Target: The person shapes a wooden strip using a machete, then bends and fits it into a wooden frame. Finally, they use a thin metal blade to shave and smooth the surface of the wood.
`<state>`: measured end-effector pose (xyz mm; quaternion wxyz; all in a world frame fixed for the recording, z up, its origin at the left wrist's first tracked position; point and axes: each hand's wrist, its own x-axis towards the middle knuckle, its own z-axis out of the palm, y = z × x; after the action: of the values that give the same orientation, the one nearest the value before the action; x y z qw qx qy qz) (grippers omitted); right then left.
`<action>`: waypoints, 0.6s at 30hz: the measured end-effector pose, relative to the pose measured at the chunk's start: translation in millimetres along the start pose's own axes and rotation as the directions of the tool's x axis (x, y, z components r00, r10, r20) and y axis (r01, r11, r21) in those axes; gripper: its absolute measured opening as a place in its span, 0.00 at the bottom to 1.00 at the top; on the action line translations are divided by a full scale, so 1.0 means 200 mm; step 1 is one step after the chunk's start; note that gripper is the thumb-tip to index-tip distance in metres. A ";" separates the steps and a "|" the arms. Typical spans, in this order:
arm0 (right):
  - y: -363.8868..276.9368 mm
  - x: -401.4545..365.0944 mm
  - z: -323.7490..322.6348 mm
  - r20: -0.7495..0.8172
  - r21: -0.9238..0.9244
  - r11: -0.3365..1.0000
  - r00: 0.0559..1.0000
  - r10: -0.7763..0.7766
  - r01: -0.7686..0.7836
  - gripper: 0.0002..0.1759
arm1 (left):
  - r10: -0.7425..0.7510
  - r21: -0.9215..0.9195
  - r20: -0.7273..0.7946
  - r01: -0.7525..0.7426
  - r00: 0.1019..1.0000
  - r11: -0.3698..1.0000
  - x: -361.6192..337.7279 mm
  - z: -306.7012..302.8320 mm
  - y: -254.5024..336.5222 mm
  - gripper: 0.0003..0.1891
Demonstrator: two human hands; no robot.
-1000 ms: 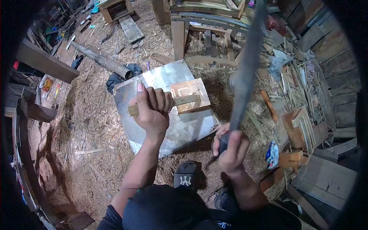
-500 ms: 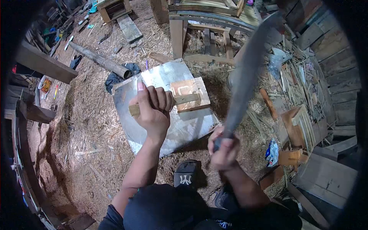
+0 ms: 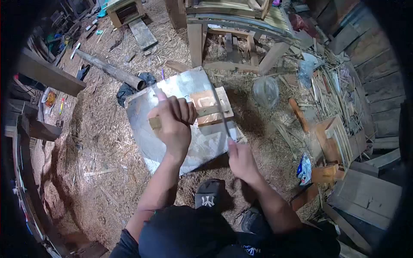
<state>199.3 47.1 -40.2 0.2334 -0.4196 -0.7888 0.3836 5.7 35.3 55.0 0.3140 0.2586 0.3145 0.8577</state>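
Note:
My left hand [image 3: 175, 127] is wrapped around a short wooden stick [image 3: 208, 111], thumb raised. The far end of the stick lies over a pale wooden block [image 3: 203, 98] with curved markings on its top. In my right hand [image 3: 243, 161] is a machete [image 3: 222, 109], its handle mostly hidden by the fingers. Seen nearly edge-on and blurred, the blade crosses the stick near its far end. Under the block is a worn, grey-white square board [image 3: 148, 120] on the ground.
Wood shavings cover the floor [image 3: 103, 142]. A round log [image 3: 112, 71] and a black plastic bag [image 3: 127, 93] lie beyond the board. On the right are a clear plastic bag [image 3: 266, 92], wood scraps [image 3: 318, 101] and a wooden box [image 3: 330, 139]. A wooden frame [image 3: 195, 45] stands ahead.
My right hand has swung the machete down and left, from raised at the right to across the stick. My left hand keeps its hold, almost unmoved.

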 end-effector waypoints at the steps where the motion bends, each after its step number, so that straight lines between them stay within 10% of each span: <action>1: -0.01 0.04 -0.02 -0.029 -0.001 1.000 0.999 -0.020 0.020 0.27 | 0.015 0.000 0.030 -0.015 0.999 1.000 0.02 0.01 0.00 0.29; 4: -0.17 -0.02 -0.15 0.122 0.214 0.902 0.926 0.356 -0.375 0.27 | 0.015 0.036 0.001 -0.015 1.000 0.999 0.00 0.02 0.03 0.29; 9: -0.32 -0.05 -0.20 -0.147 0.794 0.601 0.988 0.047 0.090 0.30 | 0.029 0.099 -0.024 -0.027 0.999 0.995 0.01 0.02 0.00 0.29; 11: -0.12 -0.02 -0.06 -0.113 0.268 0.962 0.993 -0.018 0.048 0.30 | 0.032 0.034 0.022 -0.033 0.999 0.999 0.01 0.02 0.02 0.29; 13: 0.14 -0.03 0.08 -0.043 0.049 0.996 0.997 0.071 -0.069 0.31 | 0.029 0.035 0.000 -0.029 1.000 0.999 0.01 0.00 0.01 0.29; 16: -0.08 -0.02 -0.06 0.166 0.302 0.871 0.921 0.351 -0.387 0.31 | 0.066 -0.001 0.043 -0.066 0.997 0.998 0.02 -0.03 0.00 0.27; 18: -0.27 0.00 -0.19 0.125 0.446 0.846 0.956 0.264 -0.292 0.31 | 0.043 -0.001 0.007 -0.043 0.999 0.999 0.03 -0.01 0.02 0.27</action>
<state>199.5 43.1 24.8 0.2447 -0.4507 -0.6128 0.6012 -0.7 35.9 57.4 0.2966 0.2681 0.3075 0.8635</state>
